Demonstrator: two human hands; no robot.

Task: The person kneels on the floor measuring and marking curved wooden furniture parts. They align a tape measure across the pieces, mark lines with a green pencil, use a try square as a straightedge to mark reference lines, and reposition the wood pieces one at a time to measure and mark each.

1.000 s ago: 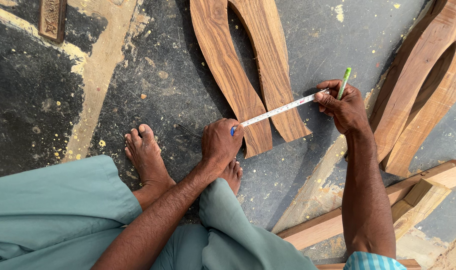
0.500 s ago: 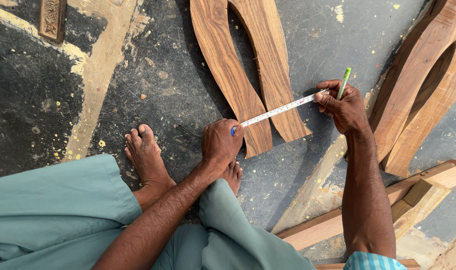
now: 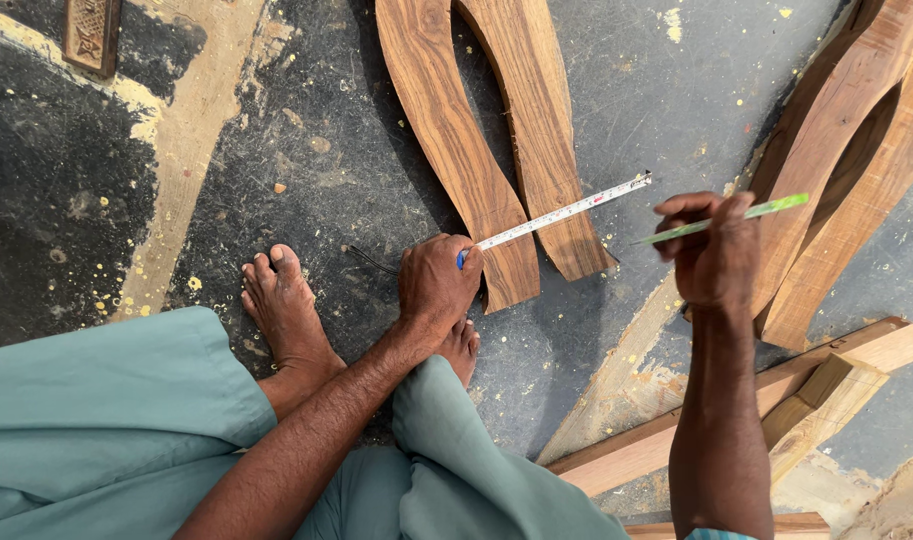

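Tape measure [image 3: 561,212] | thin, white | left hand [image 3: 434,283] gripping | curved grainy wood [image 3: 456,150]

Bare floor [image 3: 666,90] lay open between the two curved boards [image 3: 496,150] in the middle and the stacked curved pieces [image 3: 846,150] on the right, with room for the right hand [image 3: 711,260] to pass there. The tape measure [image 3: 566,212] crossed the boards' lower ends. Below, long timber strips [image 3: 736,410] and a bare foot [image 3: 286,310] hemmed in the left hand [image 3: 434,285].
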